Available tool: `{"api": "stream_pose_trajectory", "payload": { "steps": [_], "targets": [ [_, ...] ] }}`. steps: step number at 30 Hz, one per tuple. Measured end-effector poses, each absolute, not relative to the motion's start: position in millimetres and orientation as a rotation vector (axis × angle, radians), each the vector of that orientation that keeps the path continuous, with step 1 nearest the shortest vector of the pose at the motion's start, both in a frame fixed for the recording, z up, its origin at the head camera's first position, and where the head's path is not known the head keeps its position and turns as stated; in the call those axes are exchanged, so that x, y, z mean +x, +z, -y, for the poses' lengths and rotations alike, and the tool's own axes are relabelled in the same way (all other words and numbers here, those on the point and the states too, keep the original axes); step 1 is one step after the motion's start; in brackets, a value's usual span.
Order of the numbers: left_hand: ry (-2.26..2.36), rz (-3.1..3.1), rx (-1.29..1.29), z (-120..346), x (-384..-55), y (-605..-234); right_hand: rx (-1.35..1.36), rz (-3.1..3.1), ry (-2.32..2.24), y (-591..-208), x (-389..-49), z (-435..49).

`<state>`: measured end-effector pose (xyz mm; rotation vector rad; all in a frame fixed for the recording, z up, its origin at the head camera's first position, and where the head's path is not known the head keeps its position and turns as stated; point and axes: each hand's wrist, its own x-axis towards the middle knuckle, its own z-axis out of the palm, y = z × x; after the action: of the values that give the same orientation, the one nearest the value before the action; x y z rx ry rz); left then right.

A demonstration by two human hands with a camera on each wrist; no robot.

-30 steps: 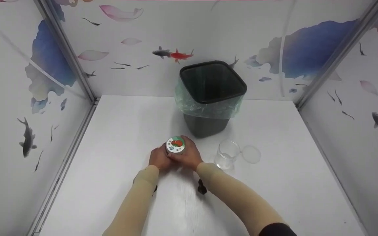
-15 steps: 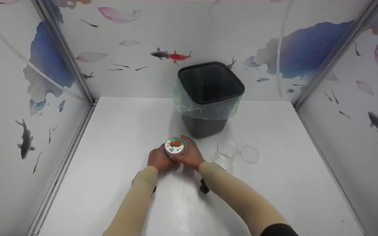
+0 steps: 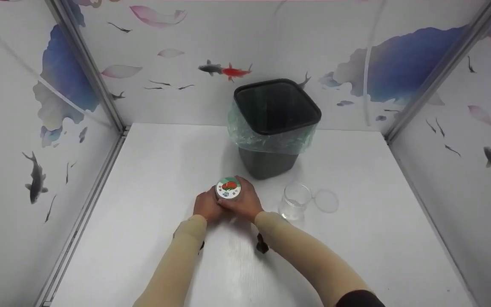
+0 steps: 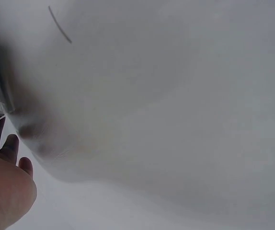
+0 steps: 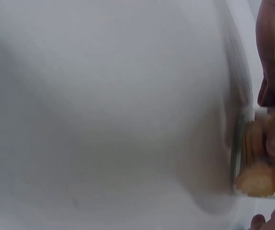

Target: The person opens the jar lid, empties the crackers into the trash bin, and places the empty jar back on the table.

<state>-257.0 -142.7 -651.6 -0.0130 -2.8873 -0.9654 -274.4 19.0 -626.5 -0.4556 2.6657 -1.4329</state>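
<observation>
Both hands hold a small round jar with a tomato picture on its white and green lid (image 3: 228, 188), near the middle of the white table. My left hand (image 3: 206, 207) grips the jar's left side, and my right hand (image 3: 247, 202) wraps round its right. Through the jar's clear wall, orange-brown round pieces (image 5: 257, 182) show in the right wrist view. A thumb and fingers press on that wall. At its left edge, the left wrist view catches only part of the left hand (image 4: 5, 191); the jar there is mostly cut off.
Behind the hands stands a dark bin (image 3: 267, 164) with a green liner (image 3: 245, 138) folded over its rim. To the right is a clear container (image 3: 294, 209), with a clear round lid (image 3: 326, 201) beside it. Printed walls enclose the table (image 3: 156, 170) on three sides.
The print on the jar's lid has turned slightly counterclockwise. Both hands stay round the jar in nearly the same place, and the head view has shifted a little.
</observation>
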Motion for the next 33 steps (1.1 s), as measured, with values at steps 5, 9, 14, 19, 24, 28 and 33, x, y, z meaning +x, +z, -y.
{"api": "stream_pose_trajectory", "payload": {
  "steps": [5,9,14,19,24,28,33],
  "targets": [
    [-1.045,2.881,-0.019,142.8,-255.8,-653.9,-0.578,-2.558,-1.406,-624.1,-287.6,-32.1],
    [-1.083,2.868,-0.037,143.5,-254.3,-654.4,-0.636,-2.547,-1.371,-619.7,-289.8,-37.3],
    [-1.050,2.867,-0.034,144.5,-254.4,-653.8,-0.644,-2.607,-1.343,-619.0,-284.3,-35.7],
    [-0.993,2.882,-0.002,145.1,-254.7,-653.1,-0.563,-2.673,-1.390,-623.7,-272.8,-27.3],
    [-0.970,2.880,-0.019,143.8,-255.8,-650.3,-0.412,-2.739,-1.430,-624.6,-264.9,-16.3],
    [-0.981,2.889,-0.014,142.1,-256.9,-649.2,-0.370,-2.762,-1.409,-623.2,-266.8,-13.9],
    [-0.961,2.887,-0.016,142.4,-257.6,-651.1,-0.476,-2.737,-1.343,-620.8,-276.7,-21.1]
  ]
}}
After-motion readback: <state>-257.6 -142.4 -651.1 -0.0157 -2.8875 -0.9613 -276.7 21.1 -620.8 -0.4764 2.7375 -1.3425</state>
